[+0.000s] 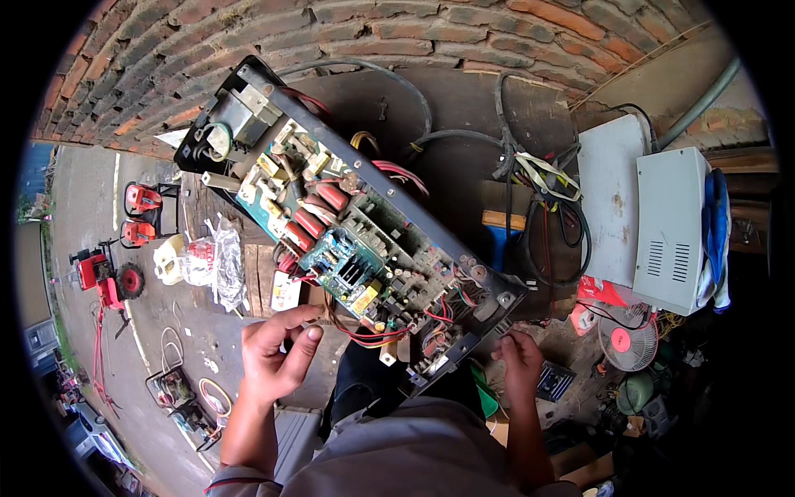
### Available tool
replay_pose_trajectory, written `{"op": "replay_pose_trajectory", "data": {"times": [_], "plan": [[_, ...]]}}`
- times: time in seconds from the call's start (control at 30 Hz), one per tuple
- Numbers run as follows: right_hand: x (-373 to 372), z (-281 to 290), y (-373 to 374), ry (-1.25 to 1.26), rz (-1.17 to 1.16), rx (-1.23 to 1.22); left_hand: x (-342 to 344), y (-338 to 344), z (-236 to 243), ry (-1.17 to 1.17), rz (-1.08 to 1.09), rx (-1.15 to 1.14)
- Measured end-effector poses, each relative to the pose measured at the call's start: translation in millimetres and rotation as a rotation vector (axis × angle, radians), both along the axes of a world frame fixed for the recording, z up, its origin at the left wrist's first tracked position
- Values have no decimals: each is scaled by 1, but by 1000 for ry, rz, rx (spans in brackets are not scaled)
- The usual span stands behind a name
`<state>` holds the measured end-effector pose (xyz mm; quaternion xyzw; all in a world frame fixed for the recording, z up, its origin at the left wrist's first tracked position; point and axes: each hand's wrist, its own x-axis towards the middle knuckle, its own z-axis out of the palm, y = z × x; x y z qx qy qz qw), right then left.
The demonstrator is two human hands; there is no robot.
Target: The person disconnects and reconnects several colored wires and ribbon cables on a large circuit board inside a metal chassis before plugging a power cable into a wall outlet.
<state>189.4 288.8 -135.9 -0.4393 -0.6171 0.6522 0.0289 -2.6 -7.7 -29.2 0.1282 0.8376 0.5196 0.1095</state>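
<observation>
An opened machine chassis (389, 195) lies slanted across the bench in front of me, its black frame running from upper left to lower right. Inside sits a dusty circuit board (348, 269) with red cylindrical parts, heat sinks and coils. Red, yellow and black wires (368, 338) loop out at its near edge. My left hand (280, 352) is beside these wires, thumb and forefinger pinched close together; anything between them is too small to tell. At the front panel (464, 348), my right hand (520, 360) has curled fingers by the outer edge; their tips are partly hidden.
Thick cables (505, 145) coil on the bench behind the chassis. To the right stand a pale metal case (672, 224) and a fan (628, 340). Plastic bags (217, 261) lie at left, with red machines (142, 211) beyond. A brick wall (397, 41) closes the back.
</observation>
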Motion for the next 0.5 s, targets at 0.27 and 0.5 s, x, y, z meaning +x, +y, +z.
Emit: {"op": "replay_pose_trajectory", "data": {"times": [0.27,0.5], "plan": [[6,-2,-7,-1,-31,42,-20,5,-4,139,-208,-28],[26,-6,-65,-19,-232,77,-57,-1,-6,296,-578,-88]]}}
